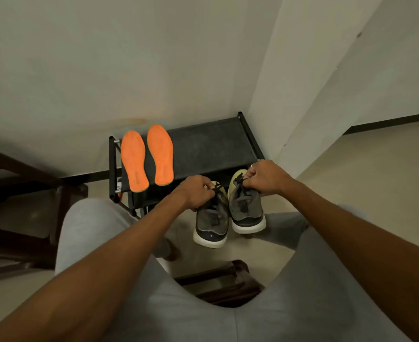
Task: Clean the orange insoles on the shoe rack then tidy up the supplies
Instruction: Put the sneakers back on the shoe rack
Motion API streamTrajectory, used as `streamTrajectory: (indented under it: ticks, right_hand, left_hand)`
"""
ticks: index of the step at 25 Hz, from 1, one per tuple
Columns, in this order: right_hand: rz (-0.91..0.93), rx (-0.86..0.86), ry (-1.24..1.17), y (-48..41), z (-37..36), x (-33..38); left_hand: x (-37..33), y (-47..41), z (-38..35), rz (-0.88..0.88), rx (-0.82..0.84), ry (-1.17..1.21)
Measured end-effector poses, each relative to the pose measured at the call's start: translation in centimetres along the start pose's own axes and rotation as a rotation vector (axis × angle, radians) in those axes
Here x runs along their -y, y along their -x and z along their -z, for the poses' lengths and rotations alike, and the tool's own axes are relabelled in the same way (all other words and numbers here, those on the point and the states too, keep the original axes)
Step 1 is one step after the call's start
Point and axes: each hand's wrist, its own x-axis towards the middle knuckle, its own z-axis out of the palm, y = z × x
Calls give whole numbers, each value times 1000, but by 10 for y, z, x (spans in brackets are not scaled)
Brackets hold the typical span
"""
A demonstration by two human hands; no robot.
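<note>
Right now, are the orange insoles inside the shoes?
No, both orange insoles lie flat on top of the black shoe rack, outside the shoes.

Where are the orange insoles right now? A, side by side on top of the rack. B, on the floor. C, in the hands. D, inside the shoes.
A: the insoles lie side by side on the rack, while the left hand holds one shoe and the right hand the other shoe.
</note>
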Motion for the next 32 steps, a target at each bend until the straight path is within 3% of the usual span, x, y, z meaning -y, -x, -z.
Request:
streamTrajectory:
  ticks: [10, 27, 32]
  right_hand:
    - [101, -167, -84, -33, 60, 24]
    - [100, -445, -147, -180, 5, -34]
    - [74, -443, -140, -203, -4, -46]
  left_hand:
    - [-20, -13, 72, -118, -249, 62]
    - [17, -149, 62, -18, -526, 167]
    - [23, -167, 46, -21, -538, 158]
